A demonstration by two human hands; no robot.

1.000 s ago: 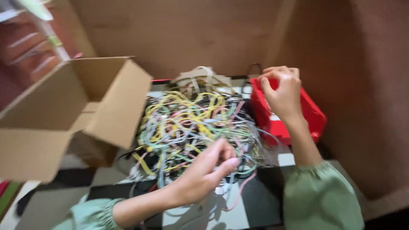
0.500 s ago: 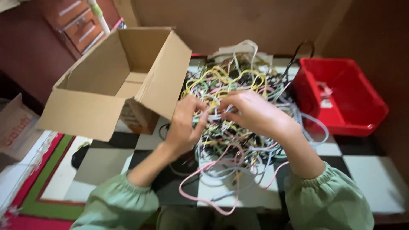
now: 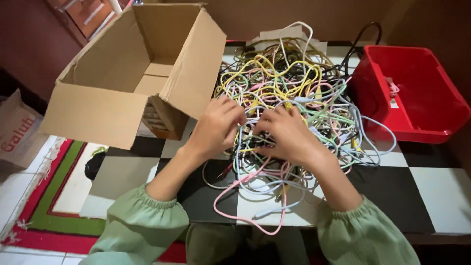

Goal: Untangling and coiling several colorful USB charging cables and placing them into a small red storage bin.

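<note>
You're working over a table [image 3: 431,196] with a black-and-white chequered top. A big tangle of thin cables [image 3: 289,93] in yellow, green, pink, white and black lies directly on its middle, with pink loops trailing toward your near edge. On your left, an open cardboard box [image 3: 132,73] rests on the table, tipped so its flaps gape, part of it overhanging the left edge. On your right, a red plastic bin [image 3: 417,98] sits just beside the cables, some strands touching its wall.
</note>
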